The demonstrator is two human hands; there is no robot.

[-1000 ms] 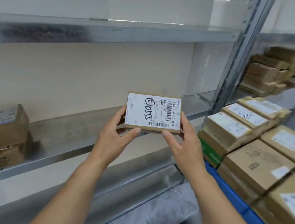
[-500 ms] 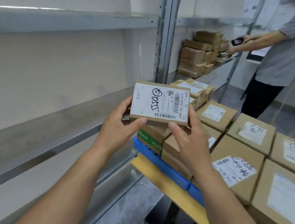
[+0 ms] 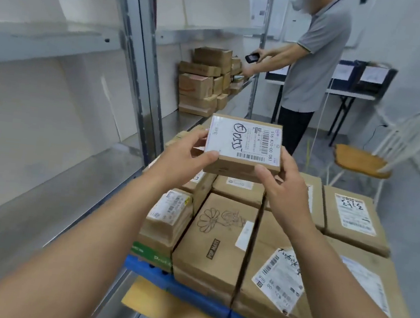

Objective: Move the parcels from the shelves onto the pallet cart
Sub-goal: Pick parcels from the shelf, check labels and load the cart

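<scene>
Small flat brown cardboard parcel [image 3: 243,147], topped with a white shipping label bearing barcodes and black handwriting, is held in the air with its label face up, above the far rows of boxes already loaded on the cart. The left hand [image 3: 185,156] takes its left end, thumb lying along the near edge of the label and fingers curled behind. The right hand [image 3: 281,190] takes the near right corner, thumb pressed on the front side wall and fingers wrapped round the right end. Each grip is clamped on the parcel, and the parcel touches nothing else.

Below it, brown cardboard boxes sit packed side by side on a blue plastic pallet [image 3: 188,289], which rests on the cart's yellow deck [image 3: 160,307]. The nearest one is a tall brown box with a flower drawn on top [image 3: 218,240]; most of the others carry white labels.

A grey metal shelf rack [image 3: 43,192] runs along the left, just beside the cart. Further down the rack stands a stack of brown cartons [image 3: 205,79]. A person in a grey polo shirt [image 3: 313,66] stands by that stack and holds a dark handheld device [image 3: 252,58]. Behind that person is a folding table [image 3: 349,94], and to the right stands a white wire chair with an orange seat pad [image 3: 360,163].
</scene>
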